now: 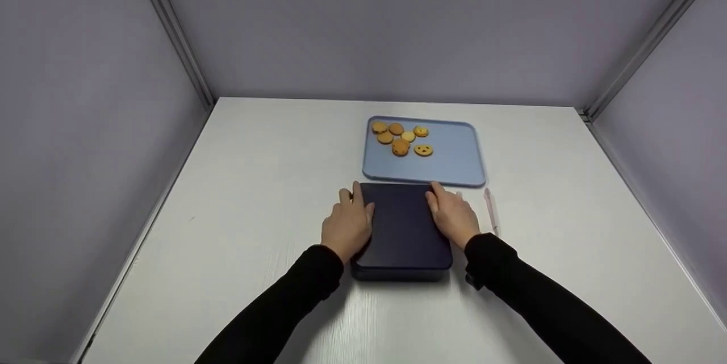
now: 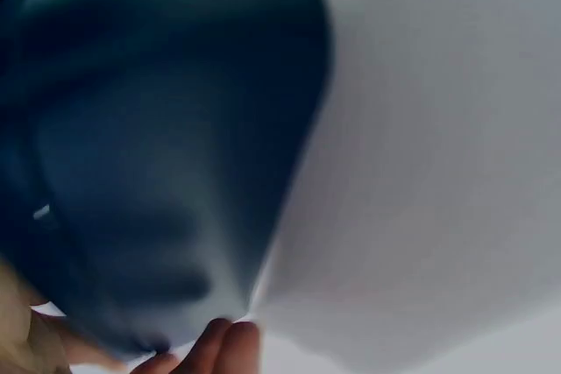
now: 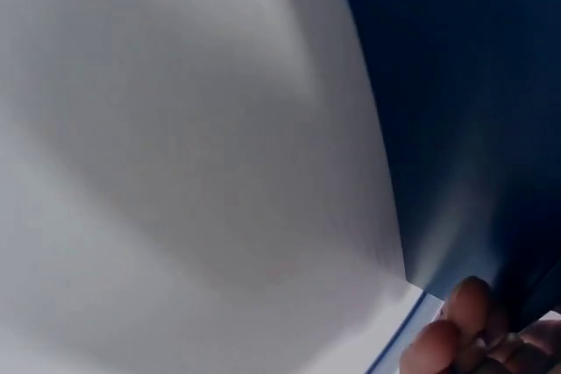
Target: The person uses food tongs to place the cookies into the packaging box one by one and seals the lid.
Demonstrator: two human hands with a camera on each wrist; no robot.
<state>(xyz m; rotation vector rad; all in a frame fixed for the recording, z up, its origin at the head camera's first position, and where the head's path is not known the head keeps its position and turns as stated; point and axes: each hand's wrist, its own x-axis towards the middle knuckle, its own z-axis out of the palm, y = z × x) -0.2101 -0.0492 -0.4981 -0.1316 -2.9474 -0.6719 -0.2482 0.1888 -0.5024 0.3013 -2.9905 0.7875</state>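
A dark navy rectangular box with a flat lid [image 1: 400, 227] sits on the white table in the head view, close in front of the person. My left hand [image 1: 347, 223] grips its far left corner, thumb over the lid and fingers along the side. At the far right corner, my right hand [image 1: 454, 217] holds it the same way. The left wrist view shows the box's dark side [image 2: 166, 155] with fingertips [image 2: 237, 348] at its lower corner. Right-hand fingertips [image 3: 469, 304] touch the box wall [image 3: 456, 146] in the right wrist view.
Just beyond the box lies a light blue tray [image 1: 454, 162] with several cookies [image 1: 400, 147] on its left half. A slim pinkish stick-like item [image 1: 492, 210] lies right of my right hand. Grey panels [image 1: 375, 29] wall in the white table [image 1: 255, 182] at the back and sides.
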